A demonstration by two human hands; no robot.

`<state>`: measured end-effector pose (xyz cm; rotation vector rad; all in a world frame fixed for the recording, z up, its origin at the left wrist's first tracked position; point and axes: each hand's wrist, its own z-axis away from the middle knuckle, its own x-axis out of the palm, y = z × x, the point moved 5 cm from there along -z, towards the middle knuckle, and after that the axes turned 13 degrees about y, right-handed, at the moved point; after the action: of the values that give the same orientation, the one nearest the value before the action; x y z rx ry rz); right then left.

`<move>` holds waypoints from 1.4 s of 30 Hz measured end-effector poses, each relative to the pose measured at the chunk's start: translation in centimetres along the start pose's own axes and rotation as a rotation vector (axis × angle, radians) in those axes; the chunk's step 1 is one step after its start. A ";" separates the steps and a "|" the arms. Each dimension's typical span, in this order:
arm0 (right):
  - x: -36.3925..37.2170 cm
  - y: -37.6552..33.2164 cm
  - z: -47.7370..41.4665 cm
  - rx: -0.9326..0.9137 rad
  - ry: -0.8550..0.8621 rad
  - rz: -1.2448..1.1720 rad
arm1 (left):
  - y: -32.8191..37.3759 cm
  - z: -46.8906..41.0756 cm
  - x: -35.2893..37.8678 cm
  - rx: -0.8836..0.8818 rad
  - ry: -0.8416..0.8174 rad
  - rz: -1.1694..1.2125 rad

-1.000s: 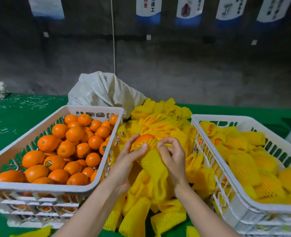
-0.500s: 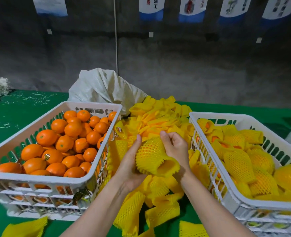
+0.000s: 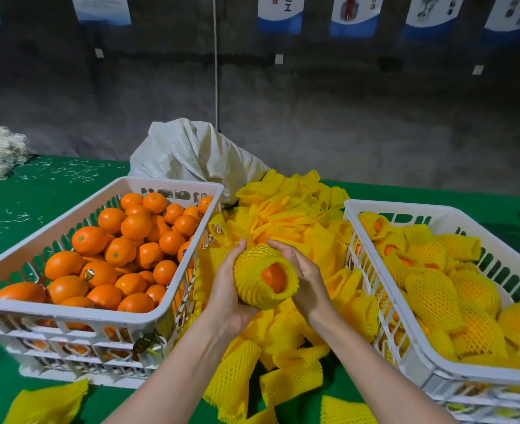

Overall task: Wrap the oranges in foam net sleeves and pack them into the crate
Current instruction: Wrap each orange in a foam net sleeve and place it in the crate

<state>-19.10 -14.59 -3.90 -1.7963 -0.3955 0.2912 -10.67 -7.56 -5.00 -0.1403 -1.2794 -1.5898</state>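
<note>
Yellow foam is what fills the middle of the head view. Both hands hold one orange (image 3: 273, 277) between the two crates, above a pile of empty sleeves (image 3: 289, 215). The orange sits inside a foam net sleeve (image 3: 252, 264), and only a small part of its peel shows through the open end, which is turned toward the camera.

The left hand (image 3: 226, 289) cups the sleeve from the left and from below. Its thumb points up along the side, and the other fingers are curled behind the sleeve, mostly hidden. The right hand (image 3: 306, 280) grips the right side. Its thumb lies over the top of the sleeve and its fingers are bent round the far side, close together as far as can be seen.

To the left stands a white plastic crate (image 3: 99, 315) full of bare oranges (image 3: 130, 228), some with small stickers. To the right a second white crate (image 3: 405, 205) holds wrapped oranges (image 3: 430, 289), each in yellow net. Both crates rest on other crates of the same kind.

Everything stands on a green table cover (image 3: 23, 203) with pale scraps on it. A white woven sack (image 3: 191, 151) lies behind the pile, and one loose sleeve (image 3: 47, 402) lies at the near left edge. Behind is a dark wall with posters along the top.
</note>
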 end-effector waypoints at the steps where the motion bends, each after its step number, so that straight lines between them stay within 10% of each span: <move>1: -0.1 0.2 -0.1 0.087 -0.018 -0.023 | 0.2 -0.2 -0.1 0.023 0.009 -0.017; 6: 0.3 0.2 0.4 0.548 -0.098 -0.302 | 1.5 -1.2 -0.3 0.234 0.153 -0.327; 14: 0.1 -0.2 1.0 0.310 0.190 -0.042 | 2.4 -0.6 -0.1 0.710 0.255 -0.595; 26: -0.2 1.4 1.6 0.802 0.191 -0.404 | 0.6 -2.1 -0.4 0.170 0.031 -0.282; 35: 0.3 1.4 1.5 0.666 0.199 -0.394 | 1.5 -1.9 -0.1 0.390 0.177 -0.497; 42: -2.0 0.4 0.7 0.355 0.303 -0.079 | -1.7 -0.5 0.4 -0.214 -0.041 -0.332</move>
<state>-21.11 -14.90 -4.49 -1.4424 -0.1846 0.0269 -11.88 -8.35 -6.03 -0.0974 -1.2054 -2.0184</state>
